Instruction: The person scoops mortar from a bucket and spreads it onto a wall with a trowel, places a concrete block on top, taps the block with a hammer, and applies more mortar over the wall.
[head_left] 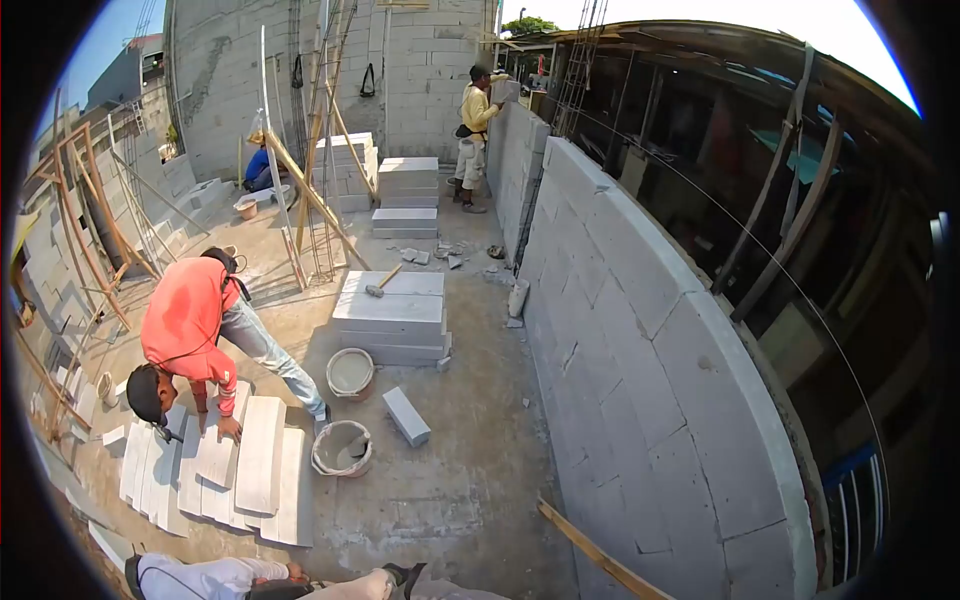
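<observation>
**Hands: Outside the View**

Your hands did not show, so whether they were apart, together or clamped on anything could not be told. The pale blocks (262, 455) lay side by side, partly overlapping, on the floor (460, 500) at lower left; a co-worker in red (185, 315) bent over them, one hand (230, 428) against them, apparently for steadiness. A farther bucket (360, 395) and a nearer bucket (347, 473) stood beside this group, presumably for easy reach of the grey mix. The mallet (383, 281) lay on the block stack (385, 325), whose flat top served as a shelf. Count: two buckets alongside, one mallet, one loose block (406, 416), one wooden plank (600, 557) and four visible co-workers, including one in white (195, 582) at the bottom edge
</observation>
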